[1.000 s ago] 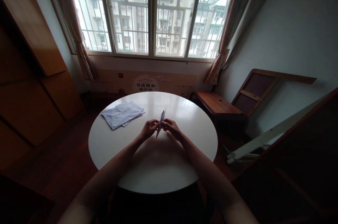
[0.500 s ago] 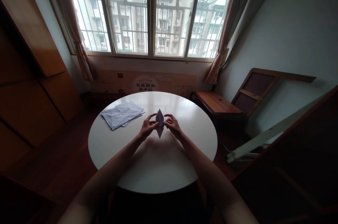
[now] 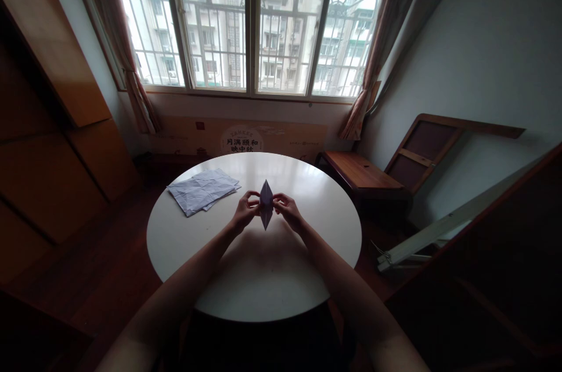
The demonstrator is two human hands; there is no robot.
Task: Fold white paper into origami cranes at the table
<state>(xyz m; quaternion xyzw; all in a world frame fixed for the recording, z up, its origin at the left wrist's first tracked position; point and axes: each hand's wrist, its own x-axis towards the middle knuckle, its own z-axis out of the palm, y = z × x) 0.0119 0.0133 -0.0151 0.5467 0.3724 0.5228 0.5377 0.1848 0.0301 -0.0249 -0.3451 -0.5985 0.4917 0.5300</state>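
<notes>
One round, glossy white table (image 3: 263, 296) stands nearest, with two forearms (image 3: 188, 269) extended over it from the near side. Above the tabletop, centred between two bare hands, is one pale purple-grey, diamond-shaped piece of folded paper (image 3: 266, 199). Its long axis runs near to far, almost in line with the viewing direction: one pointed tip faces the window, the other faces the person. The left hand (image 3: 246, 210) has its thumb and fingers clamped on the left edge at mid-length; the right hand (image 3: 287, 210) pinches the right edge opposite. Farther left on the table lies one stack of creased, pale grey-white paper sheets (image 3: 202, 189); at least two are visible, exact count indeterminable. Beyond the table, at right, is one low brown wooden bench (image 3: 362, 170). Behind are one orange-tan printed panel (image 3: 285, 133), two tied pinkish curtains (image 3: 140, 100) and one four-section barred window (image 3: 215, 38).
</notes>
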